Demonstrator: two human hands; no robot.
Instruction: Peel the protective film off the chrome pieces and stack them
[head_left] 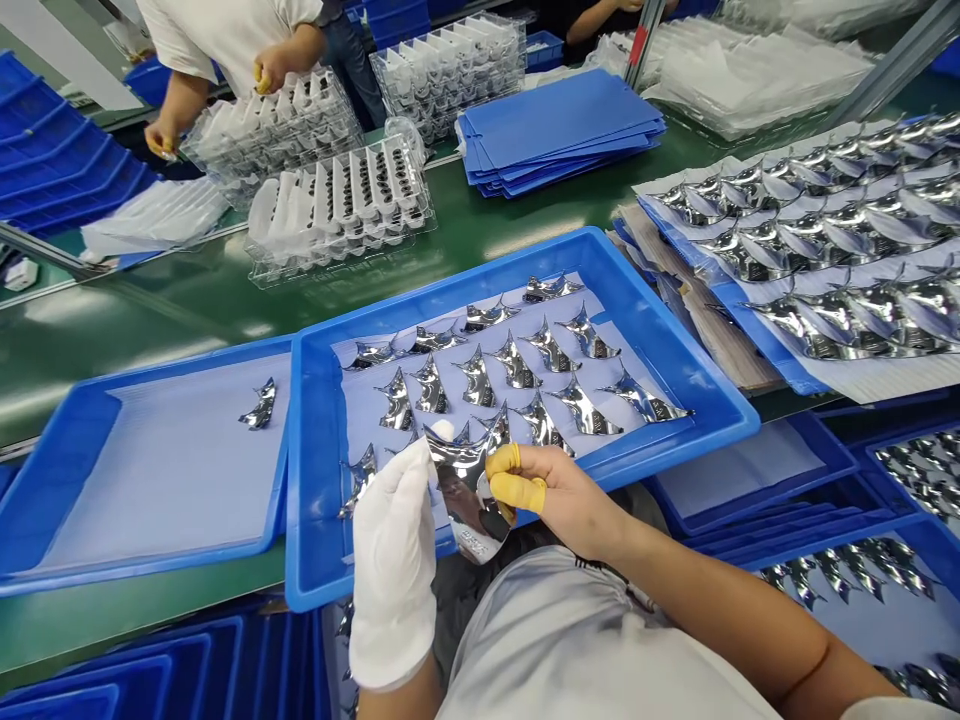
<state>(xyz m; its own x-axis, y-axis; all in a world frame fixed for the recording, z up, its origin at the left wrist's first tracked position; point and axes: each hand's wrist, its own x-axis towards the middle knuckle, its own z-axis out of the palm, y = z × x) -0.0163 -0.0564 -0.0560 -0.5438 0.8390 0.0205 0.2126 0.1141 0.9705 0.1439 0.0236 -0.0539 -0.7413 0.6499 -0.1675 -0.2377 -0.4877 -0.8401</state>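
Note:
A shiny chrome-coloured curved part (466, 492), with pointed corners and small markings near its lower end, is held up close to my body. My left hand (394, 565), in a white glove, grips its left edge. On the right edge, the thumb and fingers of my right hand (566, 500), with yellow finger covers on the tips, pinch it. Just beyond and beneath stands a blue tray (709, 400) lined with white sheet, where several similar chrome parts (517, 362) lie in rows. My hands and the held part hide some of the nearest ones.
Left is another blue tray (82, 400) with one chrome part (259, 404). Beyond lie clear plastic packs (341, 205) and stacked blue sheets (555, 125). Chrome parts in rows (847, 230) cover a board at right. Across the bench, a person's hands (277, 65) work over packs.

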